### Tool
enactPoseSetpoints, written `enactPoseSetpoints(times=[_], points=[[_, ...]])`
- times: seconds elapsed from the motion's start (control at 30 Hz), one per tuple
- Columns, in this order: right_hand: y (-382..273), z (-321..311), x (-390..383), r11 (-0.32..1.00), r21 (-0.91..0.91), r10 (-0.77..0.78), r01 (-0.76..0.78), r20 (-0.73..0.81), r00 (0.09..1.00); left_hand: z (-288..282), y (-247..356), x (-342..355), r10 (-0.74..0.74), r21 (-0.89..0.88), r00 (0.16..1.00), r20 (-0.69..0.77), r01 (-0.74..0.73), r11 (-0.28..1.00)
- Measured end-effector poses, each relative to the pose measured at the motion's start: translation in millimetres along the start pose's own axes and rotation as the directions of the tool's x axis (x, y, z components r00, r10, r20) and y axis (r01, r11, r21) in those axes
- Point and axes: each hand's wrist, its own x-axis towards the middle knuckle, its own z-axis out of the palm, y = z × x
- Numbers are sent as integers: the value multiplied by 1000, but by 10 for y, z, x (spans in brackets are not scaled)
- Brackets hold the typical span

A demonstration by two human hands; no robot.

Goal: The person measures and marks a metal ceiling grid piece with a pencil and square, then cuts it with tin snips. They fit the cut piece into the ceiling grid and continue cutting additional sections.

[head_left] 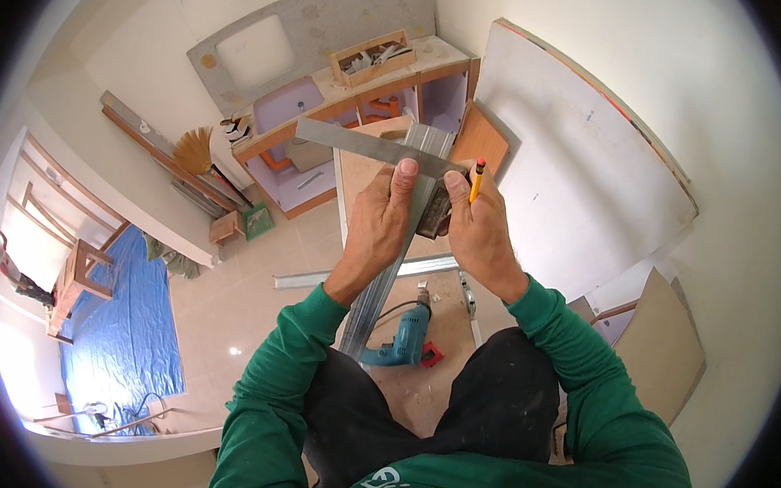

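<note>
A metal try square (347, 141) lies across a galvanized metal channel (371, 309), its blade pointing left. The channel slants up from between my knees, past my hands. My left hand (375, 226) grips the channel, with its thumb pressed on the blade. My right hand (484, 236) is closed around the square near its dark stock (433, 213), thumb on the blade's end. A yellow pencil (477, 183) with a red end sticks up from between the right-hand fingers. Some fingers of both hands are hidden behind the metal.
A teal power drill (410, 333) lies between my legs, near another metal channel (309, 279). Ahead stands a cabinet (309, 191) with a wooden tool box (373, 62) on top. A white panel (572, 147) leans at right. A broom (197, 152) and green dustpan (256, 221) stand left.
</note>
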Motion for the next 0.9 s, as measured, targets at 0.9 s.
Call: enactPoseSetpoints(times=[0.9], points=[[183,-80,26,939,317,68,-130,200,977,-44,-106,46,-65,-30,997,35,66,997]])
